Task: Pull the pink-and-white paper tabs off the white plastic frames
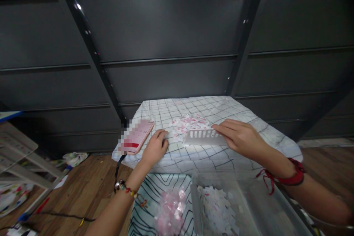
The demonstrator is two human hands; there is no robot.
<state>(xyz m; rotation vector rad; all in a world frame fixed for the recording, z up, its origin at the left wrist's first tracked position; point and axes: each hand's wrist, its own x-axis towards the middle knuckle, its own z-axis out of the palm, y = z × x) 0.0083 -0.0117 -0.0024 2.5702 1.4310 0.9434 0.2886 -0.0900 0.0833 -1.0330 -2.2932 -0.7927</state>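
Observation:
My right hand (pixel 240 138) is closed on the right end of a white plastic strip with a row of slots (pixel 200 137), which stands on edge on the cloth. Just behind it lies a loose heap of small white and pink paper pieces (pixel 190 122). To the left of the heap, my left hand (pixel 157 145) rests on the cloth with its fingers loosely bent and the thumb apart; I see nothing held in it. A pink phone (pixel 141 138), partly blurred out, lies beside that hand, with a dark cord at its near end.
A checked white cloth (pixel 249 121) covers the low table. Before it stand a patterned tray (pixel 143 191) with small pink plastic packets (pixel 171 210) and a clear bin (pixel 265 199) holding white paper bits (pixel 218 206). A dark panelled wall (pixel 171 25) rises behind; a stool (pixel 30 155) is left.

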